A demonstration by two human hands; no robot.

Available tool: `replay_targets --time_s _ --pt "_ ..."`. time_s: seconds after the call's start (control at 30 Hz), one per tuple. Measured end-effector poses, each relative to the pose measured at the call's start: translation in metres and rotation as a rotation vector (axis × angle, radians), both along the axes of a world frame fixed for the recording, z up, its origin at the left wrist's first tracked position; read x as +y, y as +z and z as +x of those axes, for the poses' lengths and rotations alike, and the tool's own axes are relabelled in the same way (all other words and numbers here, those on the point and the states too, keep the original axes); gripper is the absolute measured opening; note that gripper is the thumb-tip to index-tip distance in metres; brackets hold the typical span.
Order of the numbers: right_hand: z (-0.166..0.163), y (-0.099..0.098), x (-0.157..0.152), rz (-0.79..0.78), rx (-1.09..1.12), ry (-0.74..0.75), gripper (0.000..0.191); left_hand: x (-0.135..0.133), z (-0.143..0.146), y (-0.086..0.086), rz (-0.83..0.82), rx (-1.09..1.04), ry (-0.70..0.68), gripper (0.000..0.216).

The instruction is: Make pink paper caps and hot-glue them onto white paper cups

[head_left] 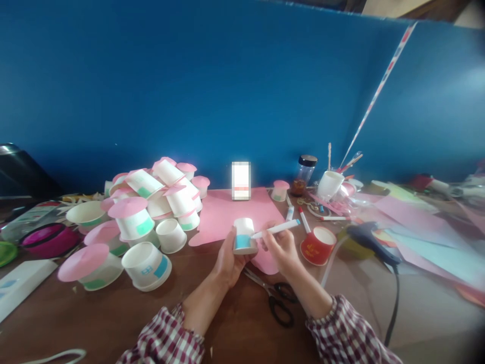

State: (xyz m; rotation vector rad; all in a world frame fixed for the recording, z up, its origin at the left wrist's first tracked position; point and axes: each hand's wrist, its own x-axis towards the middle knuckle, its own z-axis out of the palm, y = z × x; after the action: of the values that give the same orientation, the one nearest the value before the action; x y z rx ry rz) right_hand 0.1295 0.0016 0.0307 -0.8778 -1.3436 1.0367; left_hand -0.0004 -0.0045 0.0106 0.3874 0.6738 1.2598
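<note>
Left hand (227, 260) is wrapping around a paper cup (244, 236) at frame center, tilting it sideways so its blue band is facing the marker (276, 229). Right hand (280, 247) is pinching that marker like a pen, tip touching the cup. Scissors (275, 298) are lying just below; a cup pile (147, 222) is sitting at left.

Inspection findings:

- The cup (244, 236) was white with a light blue band.
- The marker (275, 229) was white with a blue tip.
- Both sleeves (166, 338) were checked in dark red, white and black.
- The counter (235, 328) was brown and the backdrop (189, 91) plain deep blue.
- The sheet (223, 215) was pink.
- The piled cups (132, 222) were white, mostly with green bands and pink lids.
- The red cup (317, 247) carried yellow print and was white inside.
- The scissors (270, 293) had black handles.
- The bowl (49, 240) was magenta.
</note>
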Motion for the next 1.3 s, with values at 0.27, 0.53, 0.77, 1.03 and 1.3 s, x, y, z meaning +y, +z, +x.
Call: replay_targets --time_s 0.27,0.53,0.77,1.03,1.3 --pt "-0.0014 0.0044 -0.0009 -0.010 0.015 -0.012 0.013 -0.0002 -0.0008 -0.0011 0.011 0.036 -0.005 0.037" --pt "-0.0011 0.0029 -0.0010 0.020 -0.014 -0.049 0.014 -0.0009 0.0014 0.0012 0.065 0.075 0.025 0.038" --pt "-0.0019 0.0042 -0.0024 0.002 0.021 -0.035 0.013 -0.0022 0.0012 0.0001 0.111 0.095 0.025 0.037" --pt "-0.0007 0.0035 -0.0014 0.022 0.007 -0.064 0.013 -0.0015 0.0017 0.0019 0.070 0.097 0.038 0.038" --pt "-0.0006 -0.0020 -0.0032 -0.023 0.046 0.125 0.012 -0.0005 0.0004 -0.0005 0.117 0.089 0.019 0.037"
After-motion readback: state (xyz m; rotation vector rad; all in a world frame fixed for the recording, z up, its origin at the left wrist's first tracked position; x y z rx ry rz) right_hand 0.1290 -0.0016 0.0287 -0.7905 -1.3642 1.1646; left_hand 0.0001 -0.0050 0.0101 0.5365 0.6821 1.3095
